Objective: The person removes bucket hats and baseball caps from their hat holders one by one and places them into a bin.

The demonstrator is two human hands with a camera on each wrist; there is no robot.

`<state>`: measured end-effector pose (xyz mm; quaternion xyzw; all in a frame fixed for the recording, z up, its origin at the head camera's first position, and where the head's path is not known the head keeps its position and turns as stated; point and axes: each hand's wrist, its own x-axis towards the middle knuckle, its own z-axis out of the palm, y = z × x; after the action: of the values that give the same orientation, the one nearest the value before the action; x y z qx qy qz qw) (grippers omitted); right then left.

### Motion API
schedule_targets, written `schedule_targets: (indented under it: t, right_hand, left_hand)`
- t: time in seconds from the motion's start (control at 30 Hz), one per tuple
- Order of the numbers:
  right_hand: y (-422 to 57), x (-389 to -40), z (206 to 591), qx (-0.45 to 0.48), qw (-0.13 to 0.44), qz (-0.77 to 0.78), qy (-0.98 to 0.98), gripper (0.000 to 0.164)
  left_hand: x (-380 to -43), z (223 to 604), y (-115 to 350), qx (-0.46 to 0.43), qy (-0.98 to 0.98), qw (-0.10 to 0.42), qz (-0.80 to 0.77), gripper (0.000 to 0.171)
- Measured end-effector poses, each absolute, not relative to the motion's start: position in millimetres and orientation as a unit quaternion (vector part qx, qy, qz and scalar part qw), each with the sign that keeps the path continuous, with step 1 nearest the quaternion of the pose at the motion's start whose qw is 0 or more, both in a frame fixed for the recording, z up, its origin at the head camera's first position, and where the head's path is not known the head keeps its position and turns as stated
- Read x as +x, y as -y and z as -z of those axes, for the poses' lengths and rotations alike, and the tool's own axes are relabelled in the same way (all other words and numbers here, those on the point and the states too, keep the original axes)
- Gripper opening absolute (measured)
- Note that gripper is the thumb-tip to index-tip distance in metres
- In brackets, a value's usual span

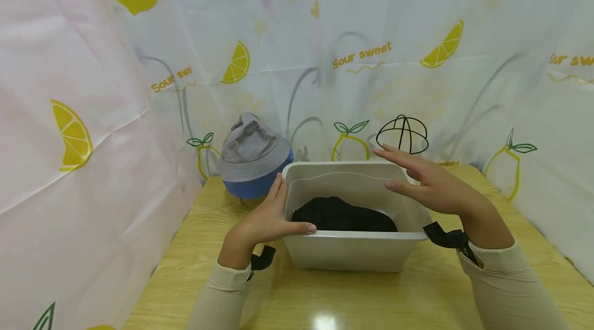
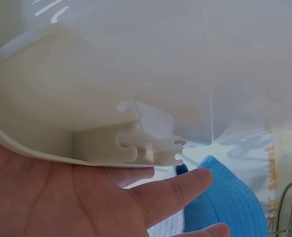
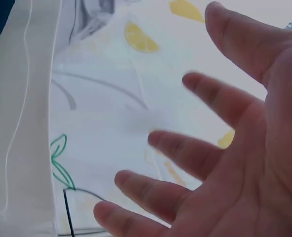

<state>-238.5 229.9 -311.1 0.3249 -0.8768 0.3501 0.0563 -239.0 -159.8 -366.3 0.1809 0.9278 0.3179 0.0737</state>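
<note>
A whitish plastic bin stands on the table with a dark, soft cloth item lying inside it. I cannot tell what kind of cloth item it is. At the bin's left front corner, my left hand rests with its thumb on the front rim and its fingers straight along the outer left side. In the left wrist view, the palm touches the rim from outside. My right hand hovers over the bin's right side, fingers spread and holding nothing. The right wrist view shows it apart from the bin wall.
Behind the bin at left, a grey bucket hat sits over a blue hat on a stand. A bare black wire hat stand is at back right. Lemon-print curtains enclose the wooden table.
</note>
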Motion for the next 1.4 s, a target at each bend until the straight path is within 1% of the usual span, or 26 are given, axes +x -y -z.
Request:
schedule_targets:
  t: [0.3, 0.5, 0.63, 0.83, 1.07, 1.4]
  right_hand:
    - [-248, -224, 329, 0.255, 0.062, -0.405, 0.876, 0.075]
    - [-251, -220, 348, 0.243, 0.042, -0.398, 0.883, 0.087]
    - [-250, -217, 355, 0.230, 0.031, -0.396, 0.889, 0.092]
    - [-247, -218, 365, 0.238, 0.010, -0.394, 0.888, 0.097]
    - [-241, -223, 372, 0.230, -0.019, -0.383, 0.894, 0.104]
    - [-237, -220, 370, 0.197, -0.031, -0.345, 0.917, 0.114]
  left_hand:
    - [-240, 368, 160, 0.180, -0.929, 0.069, -0.315, 0.145]
    - [-240, 369, 157, 0.178, -0.930, 0.070, -0.314, 0.145]
    - [-240, 369, 154, 0.178, -0.930, 0.064, -0.315, 0.145]
    - [-242, 371, 154, 0.177, -0.929, 0.059, -0.318, 0.145]
    - [-243, 370, 154, 0.171, -0.929, 0.051, -0.323, 0.144]
    - [-244, 371, 152, 0.177, -0.925, 0.053, -0.331, 0.144]
